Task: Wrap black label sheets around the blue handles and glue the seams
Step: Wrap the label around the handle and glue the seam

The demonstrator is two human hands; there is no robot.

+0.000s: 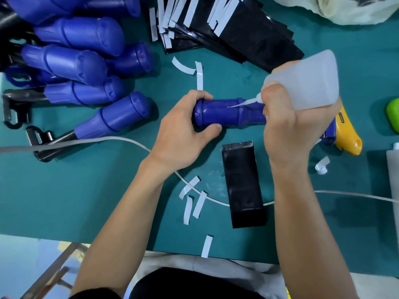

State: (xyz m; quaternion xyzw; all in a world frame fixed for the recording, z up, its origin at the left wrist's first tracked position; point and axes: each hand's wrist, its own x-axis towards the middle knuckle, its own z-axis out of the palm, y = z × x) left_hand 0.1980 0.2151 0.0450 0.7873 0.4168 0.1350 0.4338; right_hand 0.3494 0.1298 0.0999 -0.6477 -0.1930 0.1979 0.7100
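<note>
nearest, two bare forearms reaching up over a teal table mat. with the left hand, fingers and thumb curled round the rounded butt end, holds a blue ribbed plastic handle on its side at mid-table, likely to stop any roll and to turn the working face upward. with the right hand, fingers clenched round a translucent white plastic squeeze bottle, tips the thin nozzle down onto the handle's upper face, close to the ridge. looks like laying a glue line ahead of the wrap, since no black covers this handle yet.

just below the hands, one flat glossy black label sheet, short edge towards the handle, presumably parked within easy reach; rests partly across a pale grey cable.

far left, a heap of bare blue handles on dark metal tools, apparently awaiting the same treatment. along the far edge, a fanned stack of black sheets with white backing strips. around the work spot, loose white paper strips, probably backing. behind the right wrist, a yellow glue gun, untouched.
</note>
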